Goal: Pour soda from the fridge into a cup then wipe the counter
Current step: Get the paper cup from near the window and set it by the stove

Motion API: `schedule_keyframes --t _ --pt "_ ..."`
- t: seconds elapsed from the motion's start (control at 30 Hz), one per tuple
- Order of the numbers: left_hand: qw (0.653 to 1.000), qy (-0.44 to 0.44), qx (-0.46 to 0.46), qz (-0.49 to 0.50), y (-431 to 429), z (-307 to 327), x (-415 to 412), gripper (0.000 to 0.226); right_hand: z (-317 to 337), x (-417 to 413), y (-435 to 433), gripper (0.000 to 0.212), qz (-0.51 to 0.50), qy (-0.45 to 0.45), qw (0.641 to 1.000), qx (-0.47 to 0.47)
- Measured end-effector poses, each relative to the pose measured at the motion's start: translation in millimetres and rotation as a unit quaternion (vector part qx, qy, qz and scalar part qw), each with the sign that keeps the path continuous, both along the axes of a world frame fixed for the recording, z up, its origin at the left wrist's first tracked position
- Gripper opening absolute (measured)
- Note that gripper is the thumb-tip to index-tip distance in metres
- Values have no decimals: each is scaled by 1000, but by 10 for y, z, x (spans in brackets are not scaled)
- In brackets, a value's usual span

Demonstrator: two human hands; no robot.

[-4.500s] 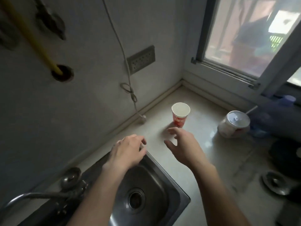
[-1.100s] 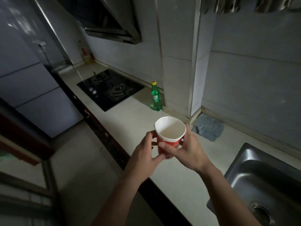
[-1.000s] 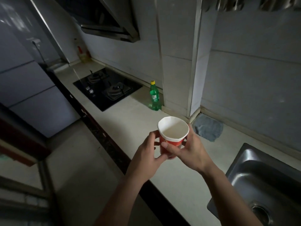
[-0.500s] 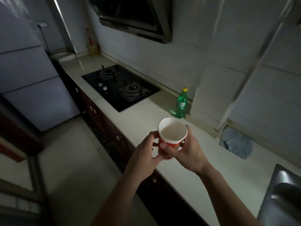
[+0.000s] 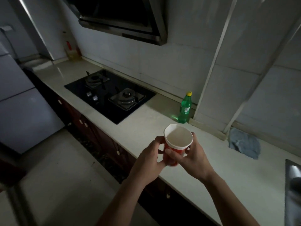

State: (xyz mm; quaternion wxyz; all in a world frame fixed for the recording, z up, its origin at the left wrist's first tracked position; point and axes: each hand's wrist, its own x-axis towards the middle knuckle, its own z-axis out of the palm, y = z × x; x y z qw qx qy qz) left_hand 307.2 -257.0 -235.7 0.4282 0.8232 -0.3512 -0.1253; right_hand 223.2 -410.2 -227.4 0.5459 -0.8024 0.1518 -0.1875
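I hold a red paper cup [image 5: 178, 139] with a white, dented rim above the counter's front edge; its inside looks empty. My left hand [image 5: 150, 159] grips its left side and my right hand [image 5: 191, 158] wraps round its right side and bottom. A green soda bottle [image 5: 184, 109] with a yellow cap stands upright on the pale counter [image 5: 146, 126] by the wall corner, behind the cup. A blue-grey cloth [image 5: 244, 145] lies flat on the counter to the right. The grey fridge [image 5: 21, 101] stands at the far left, door closed.
A black two-burner gas hob [image 5: 110, 93] is set into the counter to the left, under a range hood [image 5: 123, 18]. The steel sink's edge [image 5: 293, 185] shows at the right. Dark cabinet fronts [image 5: 97, 136] run below the counter. A bottle [image 5: 69, 46] stands in the far corner.
I took the cup from near the window and sink and carried it left along the counter in both hands. The view has shifted left: the hob is nearer, the sink nearly out of view.
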Motion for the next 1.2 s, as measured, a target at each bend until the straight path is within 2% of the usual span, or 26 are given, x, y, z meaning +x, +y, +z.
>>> schedule_keyframes --t 0.2,0.37,0.57,0.8,1.03,1.2 --pt "998 -21 48 22 -157 189 585 61 9 665 -190 73 27 -18 998 52" --pt "998 -22 50 23 -451 166 989 63 -67 1075 -464 74 35 -40 996 72" --pt "994 -1 90 -65 -979 -51 1148 58 -332 934 -834 77 -42 -3 994 100" --pt "980 42 68 -181 -1513 -306 1409 62 -534 906 -1094 70 -173 17 981 81" --pt "965 18 87 -246 -1406 -549 2290 74 -827 1625 -768 71 -229 24 970 77" --pt "964 19 80 -252 -1337 -792 2983 81 -1058 2281 -529 75 -267 34 962 52"
